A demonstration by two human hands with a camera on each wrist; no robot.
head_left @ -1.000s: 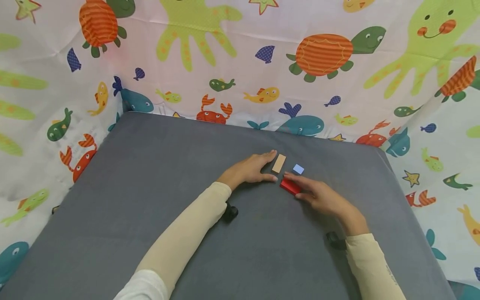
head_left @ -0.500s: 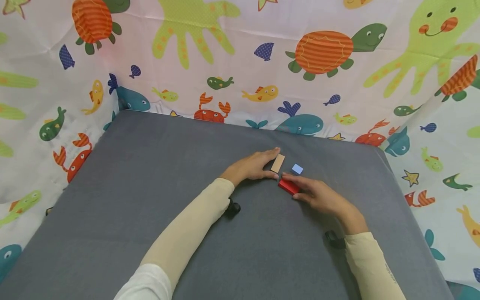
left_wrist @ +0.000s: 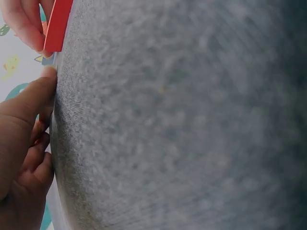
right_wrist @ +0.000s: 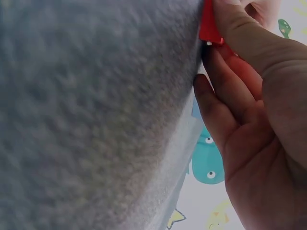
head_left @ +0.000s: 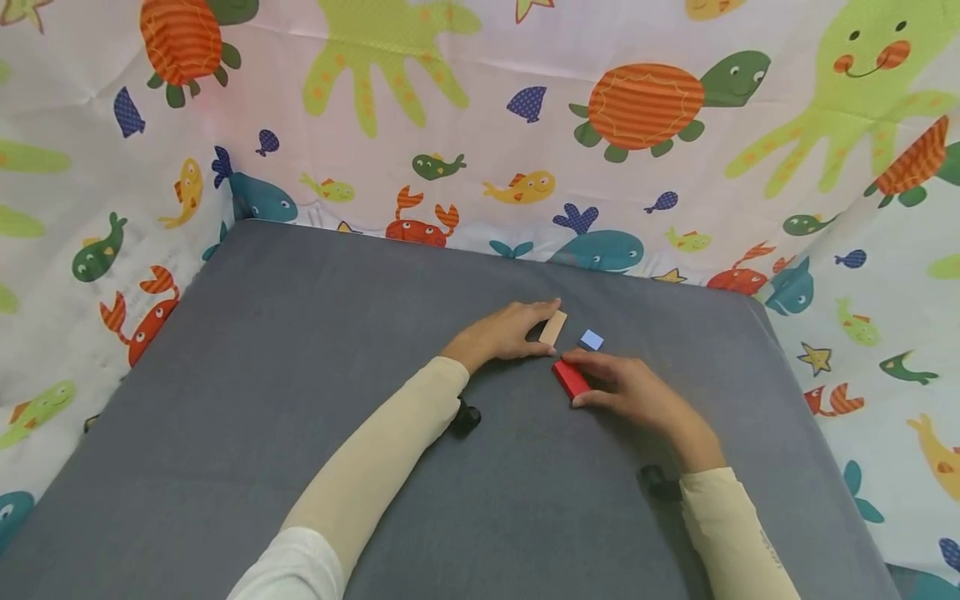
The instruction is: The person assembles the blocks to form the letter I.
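Note:
On the grey cloth lies a tan rectangular block (head_left: 553, 328). My left hand (head_left: 501, 335) spans it from the left, fingertips at its far end and thumb at its near end. A red block (head_left: 571, 380) sits just in front of it, and my right hand (head_left: 637, 390) pinches this one between thumb and fingers. In the right wrist view the red block (right_wrist: 209, 24) shows beside the right thumb. The left wrist view has the red block (left_wrist: 57, 26) ahead of the left thumb (left_wrist: 36, 98); the tan block is hidden there.
A small light blue block (head_left: 592, 340) lies right of the tan block, behind the right fingers. The grey cloth-covered table (head_left: 337, 317) is bordered by a curtain (head_left: 465, 100) printed with sea animals.
My left hand has closed in on the tan block. The red block has turned, with its near end swinging left, and my right hand has shifted slightly left with it.

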